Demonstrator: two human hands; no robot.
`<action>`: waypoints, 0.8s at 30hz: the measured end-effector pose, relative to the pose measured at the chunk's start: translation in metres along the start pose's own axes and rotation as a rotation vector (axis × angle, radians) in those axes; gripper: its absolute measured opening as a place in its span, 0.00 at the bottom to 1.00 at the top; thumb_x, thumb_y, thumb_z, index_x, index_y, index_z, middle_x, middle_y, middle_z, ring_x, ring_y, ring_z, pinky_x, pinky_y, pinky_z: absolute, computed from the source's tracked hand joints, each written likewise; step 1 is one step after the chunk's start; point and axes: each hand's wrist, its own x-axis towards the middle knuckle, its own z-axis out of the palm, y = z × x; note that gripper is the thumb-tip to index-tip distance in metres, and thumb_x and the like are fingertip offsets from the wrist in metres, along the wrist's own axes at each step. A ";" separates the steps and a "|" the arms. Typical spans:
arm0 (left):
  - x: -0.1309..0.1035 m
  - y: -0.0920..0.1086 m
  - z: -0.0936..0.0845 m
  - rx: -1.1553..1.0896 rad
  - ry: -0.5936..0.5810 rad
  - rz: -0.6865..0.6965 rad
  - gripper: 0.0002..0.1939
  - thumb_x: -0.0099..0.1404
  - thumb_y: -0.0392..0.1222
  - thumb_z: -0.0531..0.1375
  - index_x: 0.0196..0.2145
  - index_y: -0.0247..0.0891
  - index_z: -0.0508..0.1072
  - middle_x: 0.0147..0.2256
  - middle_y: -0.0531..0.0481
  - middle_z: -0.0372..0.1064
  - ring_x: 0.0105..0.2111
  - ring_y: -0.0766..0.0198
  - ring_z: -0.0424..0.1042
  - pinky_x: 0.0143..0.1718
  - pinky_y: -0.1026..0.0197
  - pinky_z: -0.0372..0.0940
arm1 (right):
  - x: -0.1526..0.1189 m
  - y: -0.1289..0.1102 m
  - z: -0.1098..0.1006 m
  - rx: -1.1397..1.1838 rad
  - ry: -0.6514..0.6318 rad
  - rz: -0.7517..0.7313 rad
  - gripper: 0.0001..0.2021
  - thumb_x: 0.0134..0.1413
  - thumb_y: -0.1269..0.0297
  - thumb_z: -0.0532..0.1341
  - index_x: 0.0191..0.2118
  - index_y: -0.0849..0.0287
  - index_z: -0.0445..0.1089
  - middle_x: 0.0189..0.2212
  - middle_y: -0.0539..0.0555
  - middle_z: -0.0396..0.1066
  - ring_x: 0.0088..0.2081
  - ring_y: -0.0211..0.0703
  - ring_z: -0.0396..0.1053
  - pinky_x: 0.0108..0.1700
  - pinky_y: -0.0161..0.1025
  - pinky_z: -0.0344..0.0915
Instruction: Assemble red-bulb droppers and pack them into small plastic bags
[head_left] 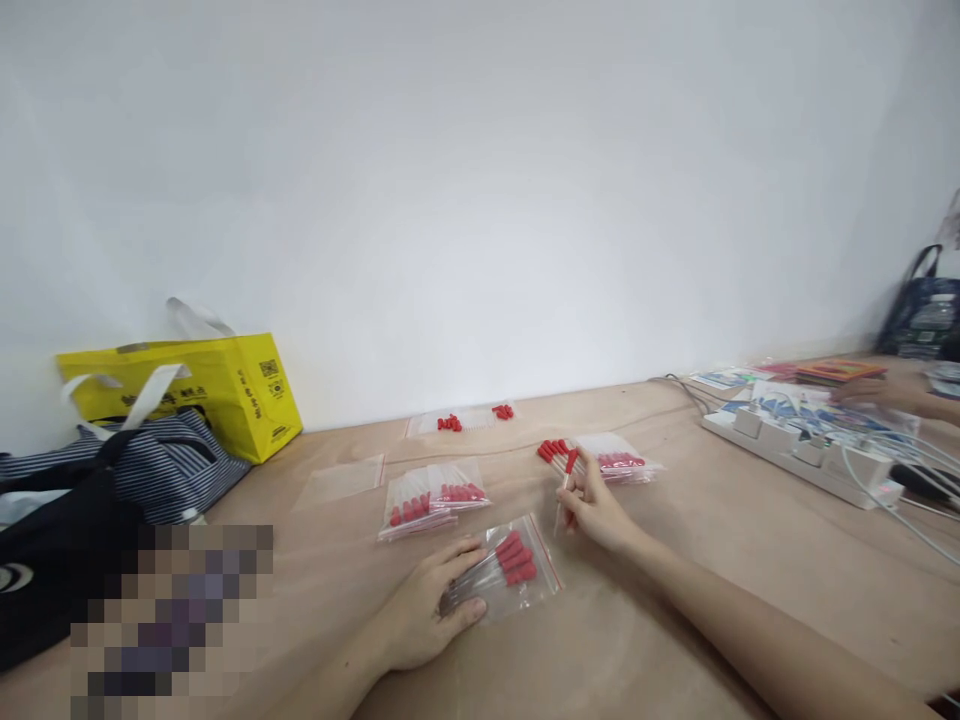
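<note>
My left hand (433, 605) grips the near end of a clear zip bag (517, 605), its thumb and fingers closed over the bag's edge. Several droppers with red rubber bulbs lie inside, bulbs toward the red zip strip. To the right, my right hand (596, 508) pinches one red-bulbed dropper (568, 480), held upright with its clear tube pointing down. Just behind that hand lie several loose droppers (553, 449), with a stack of filled zip bags (621, 462) beside them. More filled bags (420, 500) lie left of centre.
An unfilled zip bag (345, 480) lies at left, and other small red bulbs (450, 424) sit on plastic near the wall. A yellow bag (247, 400) and a striped bag (180, 460) stand at left. A power strip (795, 460) with cables and another person's hand (862, 391) are at right.
</note>
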 end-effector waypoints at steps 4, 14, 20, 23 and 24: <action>0.000 0.001 0.000 0.021 -0.012 -0.015 0.23 0.58 0.48 0.55 0.52 0.47 0.61 0.56 0.49 0.54 0.54 0.54 0.55 0.53 0.50 0.52 | -0.004 0.002 0.014 0.170 0.138 0.069 0.31 0.44 0.62 0.56 0.51 0.53 0.36 0.22 0.41 0.58 0.18 0.36 0.65 0.21 0.35 0.65; 0.000 0.001 0.000 0.008 -0.009 -0.017 0.23 0.58 0.48 0.55 0.52 0.46 0.61 0.56 0.49 0.54 0.54 0.53 0.55 0.53 0.49 0.52 | -0.002 0.007 0.026 0.339 0.330 0.153 0.21 0.41 0.64 0.59 0.34 0.53 0.43 0.17 0.41 0.63 0.20 0.41 0.68 0.23 0.38 0.67; -0.001 0.000 0.001 0.010 -0.013 -0.035 0.29 0.58 0.47 0.54 0.57 0.44 0.52 0.56 0.47 0.53 0.54 0.53 0.54 0.53 0.49 0.52 | -0.005 0.003 0.029 0.443 0.243 0.279 0.16 0.44 0.65 0.58 0.33 0.53 0.45 0.16 0.42 0.64 0.19 0.39 0.68 0.22 0.36 0.67; -0.001 0.000 0.000 0.009 -0.022 -0.049 0.29 0.58 0.46 0.54 0.57 0.44 0.52 0.56 0.48 0.53 0.54 0.53 0.55 0.53 0.49 0.53 | -0.005 0.003 0.027 0.457 0.263 0.311 0.17 0.42 0.66 0.59 0.32 0.54 0.46 0.16 0.41 0.62 0.17 0.38 0.67 0.20 0.34 0.64; -0.001 0.000 0.000 0.008 -0.022 -0.048 0.29 0.58 0.46 0.55 0.57 0.44 0.52 0.56 0.48 0.53 0.54 0.53 0.55 0.53 0.49 0.53 | -0.006 0.003 0.026 0.461 0.269 0.306 0.18 0.41 0.66 0.60 0.32 0.54 0.46 0.16 0.41 0.62 0.17 0.37 0.67 0.19 0.33 0.64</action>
